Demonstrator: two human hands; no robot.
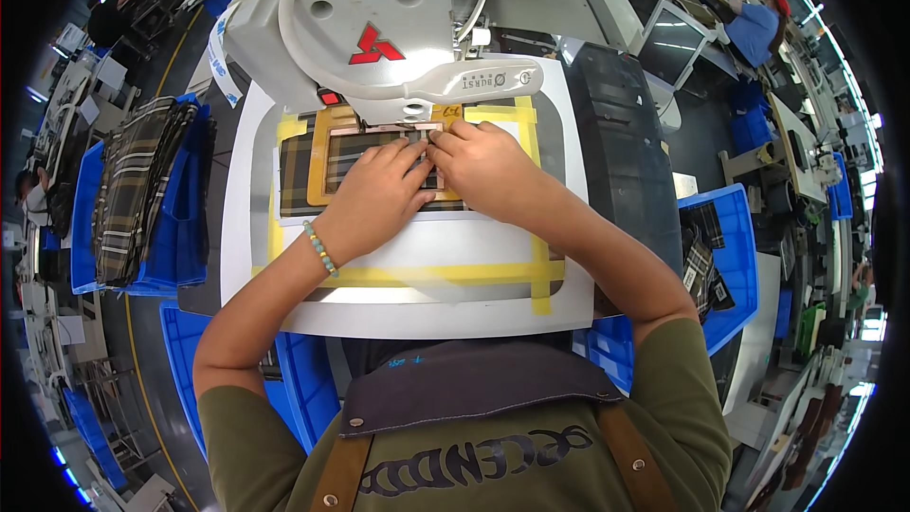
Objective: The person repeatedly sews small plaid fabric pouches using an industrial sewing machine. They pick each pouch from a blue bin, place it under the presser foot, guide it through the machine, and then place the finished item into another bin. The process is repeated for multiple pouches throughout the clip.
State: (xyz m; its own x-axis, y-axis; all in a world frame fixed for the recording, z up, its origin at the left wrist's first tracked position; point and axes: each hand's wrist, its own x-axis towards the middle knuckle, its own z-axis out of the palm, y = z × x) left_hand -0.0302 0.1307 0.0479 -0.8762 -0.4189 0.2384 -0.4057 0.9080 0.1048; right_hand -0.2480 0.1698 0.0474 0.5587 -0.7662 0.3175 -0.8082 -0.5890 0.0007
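A piece of dark plaid cloth (296,171) lies beneath an amber template frame (319,175) under the head of a white sewing machine (365,14). My left hand (373,197), with a beaded bracelet at its wrist, rests on the cloth inside the frame, fingers stretched forward. Beside it, my right hand (482,171) has its fingers bent and pressed together at the frame's right part. Whatever the right fingertips pinch is hidden beneath them. Both hands' fingertips nearly meet just in front of the machine's needle area.
White board with yellow tape (417,275) surrounds the work. A white handheld device (474,81) hangs on the machine front. Blue bins hold folded plaid cloth (142,190) at left and plaid pieces (701,265) at right. Another person (755,33) sits at the far right.
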